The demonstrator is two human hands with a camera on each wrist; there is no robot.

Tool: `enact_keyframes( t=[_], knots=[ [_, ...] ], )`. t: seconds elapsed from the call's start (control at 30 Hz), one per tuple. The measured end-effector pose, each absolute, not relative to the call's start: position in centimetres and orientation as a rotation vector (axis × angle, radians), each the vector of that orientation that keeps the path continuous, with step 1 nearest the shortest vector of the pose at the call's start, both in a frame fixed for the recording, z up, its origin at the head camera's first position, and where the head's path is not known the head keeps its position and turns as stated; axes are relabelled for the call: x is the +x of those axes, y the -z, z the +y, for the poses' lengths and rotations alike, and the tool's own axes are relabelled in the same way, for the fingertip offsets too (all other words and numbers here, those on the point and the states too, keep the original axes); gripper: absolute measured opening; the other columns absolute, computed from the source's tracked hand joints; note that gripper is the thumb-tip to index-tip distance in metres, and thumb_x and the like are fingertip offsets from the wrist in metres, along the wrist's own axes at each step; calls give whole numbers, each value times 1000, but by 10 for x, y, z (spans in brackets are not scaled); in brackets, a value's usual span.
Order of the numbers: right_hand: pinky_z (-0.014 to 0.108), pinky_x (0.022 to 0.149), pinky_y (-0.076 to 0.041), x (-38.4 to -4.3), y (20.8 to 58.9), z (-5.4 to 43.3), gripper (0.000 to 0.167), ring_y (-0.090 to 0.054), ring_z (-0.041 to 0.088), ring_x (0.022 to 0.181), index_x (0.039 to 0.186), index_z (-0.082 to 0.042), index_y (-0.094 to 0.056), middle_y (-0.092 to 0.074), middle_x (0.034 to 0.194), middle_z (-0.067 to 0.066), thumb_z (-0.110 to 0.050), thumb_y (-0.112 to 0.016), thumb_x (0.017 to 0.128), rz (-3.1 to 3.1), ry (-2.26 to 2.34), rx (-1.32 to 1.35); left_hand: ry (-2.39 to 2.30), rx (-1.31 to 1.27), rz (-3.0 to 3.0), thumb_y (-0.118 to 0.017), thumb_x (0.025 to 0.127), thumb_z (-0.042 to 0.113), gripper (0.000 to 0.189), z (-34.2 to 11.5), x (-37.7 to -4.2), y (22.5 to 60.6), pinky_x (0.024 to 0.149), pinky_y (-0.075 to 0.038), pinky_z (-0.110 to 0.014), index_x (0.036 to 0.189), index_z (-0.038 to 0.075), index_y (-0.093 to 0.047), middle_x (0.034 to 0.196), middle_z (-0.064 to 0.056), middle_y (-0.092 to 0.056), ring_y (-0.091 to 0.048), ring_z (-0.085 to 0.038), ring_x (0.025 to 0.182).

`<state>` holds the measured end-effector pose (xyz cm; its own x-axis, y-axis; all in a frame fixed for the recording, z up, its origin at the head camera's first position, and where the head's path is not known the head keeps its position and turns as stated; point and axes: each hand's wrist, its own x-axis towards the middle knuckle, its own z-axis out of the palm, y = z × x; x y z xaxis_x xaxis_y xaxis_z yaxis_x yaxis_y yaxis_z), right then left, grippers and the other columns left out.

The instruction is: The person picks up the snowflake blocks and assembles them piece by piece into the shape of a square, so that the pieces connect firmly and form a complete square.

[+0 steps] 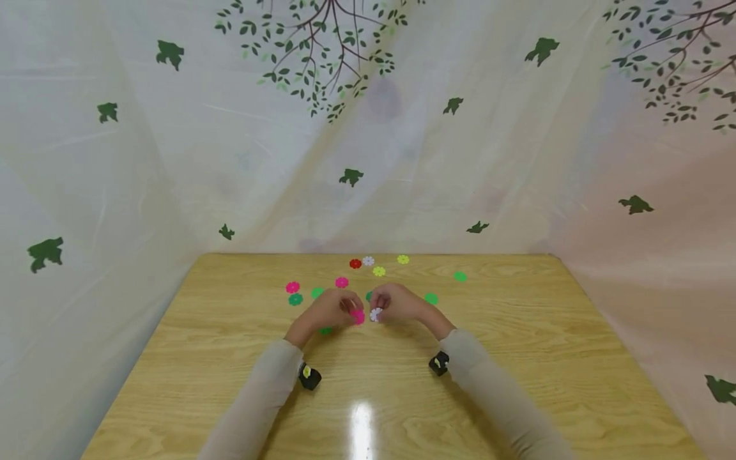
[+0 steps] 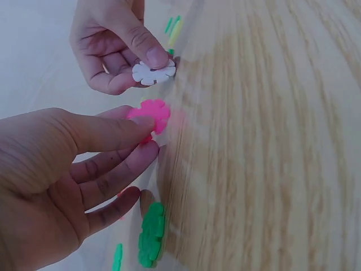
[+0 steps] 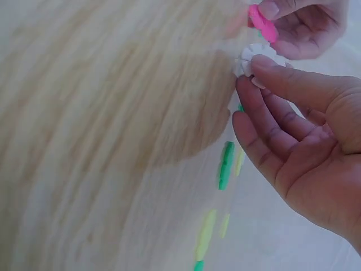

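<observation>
Between thumb and fingers, my left hand (image 1: 336, 308) pinches a pink notched flower-shaped disc (image 2: 155, 114), seen also in the right wrist view as a pink disc (image 3: 263, 23). A white notched disc (image 2: 154, 72) is pinched by my right hand (image 1: 398, 303); its slots show along the rim. The two discs face each other over the table, a small gap apart. Under the left hand lies a green disc (image 1: 325, 331), partly covered by the wrist. Behind the right hand's fingertips, another green disc (image 1: 369, 296) is mostly hidden.
Several loose discs lie toward the back of the wooden table (image 1: 368, 370): a red disc (image 1: 355, 263), a white disc (image 1: 368, 260), a yellow disc (image 1: 403, 259) and a pink disc (image 1: 292, 287) among them. A pale cloth (image 1: 402, 191) with leaf prints hangs behind.
</observation>
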<state>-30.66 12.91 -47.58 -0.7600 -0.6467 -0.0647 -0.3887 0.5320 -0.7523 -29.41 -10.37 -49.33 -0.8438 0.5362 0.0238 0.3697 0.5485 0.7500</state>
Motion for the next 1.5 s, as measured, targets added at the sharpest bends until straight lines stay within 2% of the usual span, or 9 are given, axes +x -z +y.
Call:
enact_keyframes(
  t=[0.27,0.53,0.67,0.83,1.03,1.23,1.4,1.5],
  knots=[
    [24,78,-56,-316,477,137,16,-67,14,86,105,2,-72,-73,97,16,2,-74,89,2503,1358,-794,-1515,577,2471,-70,92,3,27,-102,-299,494,87,-57,-36,119,3,-73,108,-15,-71,-67,-23,98],
    [25,79,-60,-316,471,139,15,-72,19,88,107,4,-72,-73,98,21,0,-71,93,2507,1688,-754,-1839,431,2238,-69,97,12,33,-92,-299,484,95,-57,-35,128,1,-69,123,-16,-72,-68,-14,103],
    [24,80,-60,-314,466,137,13,-72,18,89,104,3,-74,-74,100,22,-1,-73,92,2516,1768,-751,-1953,388,2148,-66,98,10,35,-87,-299,479,96,-57,-33,132,-1,-66,126,-17,-71,-69,-10,101],
    [21,80,-59,-311,464,136,11,-71,10,88,103,1,-75,-75,101,20,-3,-72,93,2508,1830,-708,-2072,389,2062,-61,99,2,37,-83,-300,477,96,-58,-31,135,-8,-60,130,-20,-68,-69,-8,102],
    [21,80,-60,-307,467,137,13,-70,7,85,103,5,-73,-73,101,25,-1,-72,92,2449,1959,-671,-2093,363,2055,-62,99,2,38,-79,-300,477,93,-58,-28,136,-7,-59,128,-16,-70,-68,-5,100],
    [24,79,-61,-308,471,136,17,-70,6,83,105,9,-72,-71,99,28,0,-74,90,2397,2063,-646,-2094,340,2073,-64,99,5,35,-75,-301,476,99,-57,-38,133,-5,-63,128,-16,-70,-68,-6,100],
    [23,78,-61,-311,471,133,15,-70,5,82,102,8,-73,-72,96,26,0,-74,90,2415,2122,-631,-2090,284,2096,-64,100,9,33,-71,-301,469,102,-53,-54,131,1,-67,106,-3,-70,-65,-8,91],
    [22,76,-61,-312,470,131,13,-70,5,80,100,10,-74,-72,94,28,1,-75,90,2430,2158,-642,-2100,254,2095,-64,100,9,30,-69,-302,467,99,-54,-57,130,3,-69,95,2,-66,-66,-9,86]
  ],
)
